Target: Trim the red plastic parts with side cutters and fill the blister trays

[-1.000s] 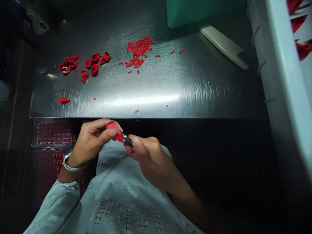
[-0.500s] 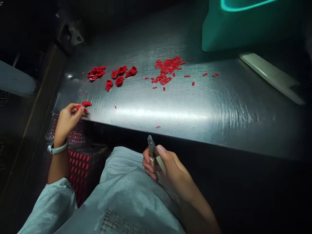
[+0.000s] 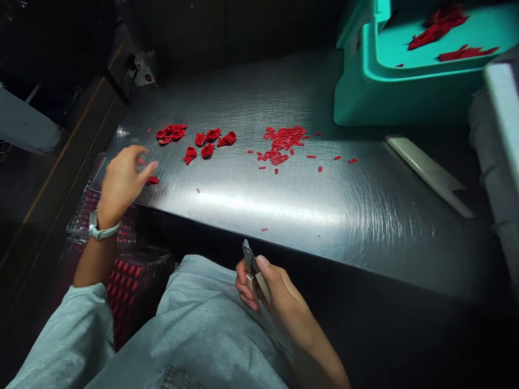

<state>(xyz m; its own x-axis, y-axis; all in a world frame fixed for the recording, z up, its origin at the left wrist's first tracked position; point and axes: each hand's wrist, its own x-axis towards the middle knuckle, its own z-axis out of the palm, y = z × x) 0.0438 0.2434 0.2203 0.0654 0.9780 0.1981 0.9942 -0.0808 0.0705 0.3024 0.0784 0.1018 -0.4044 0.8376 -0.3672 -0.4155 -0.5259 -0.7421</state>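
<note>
My left hand (image 3: 124, 175) is over the left end of the metal table, thumb and fingers apart. Just past its thumb a red moulded piece (image 3: 153, 181) lies on the table, partly hidden by the hand. A speck of red shows beneath the fingertips; what it is I cannot make out. In front of my body, below the table edge, my right hand (image 3: 279, 292) is closed around nippers (image 3: 250, 265) with pale handles, jaws pointing up. Several crumpled-looking red pieces (image 3: 207, 150) and a red cluster (image 3: 171, 133) lie farther back on the table.
Small red offcuts (image 3: 286, 138) are heaped mid-table, a few scattered around. A teal bin (image 3: 405, 100) with red pieces inside stands at the back right, near a pale flat bar (image 3: 425, 173). Clear trays of red pieces (image 3: 125, 278) are stacked below the table's left end.
My left hand has lifted and opened; the red piece it pinched is no longer seen between its fingers. The view has tilted up, showing the bin's inside. My right hand still holds the nippers.
</note>
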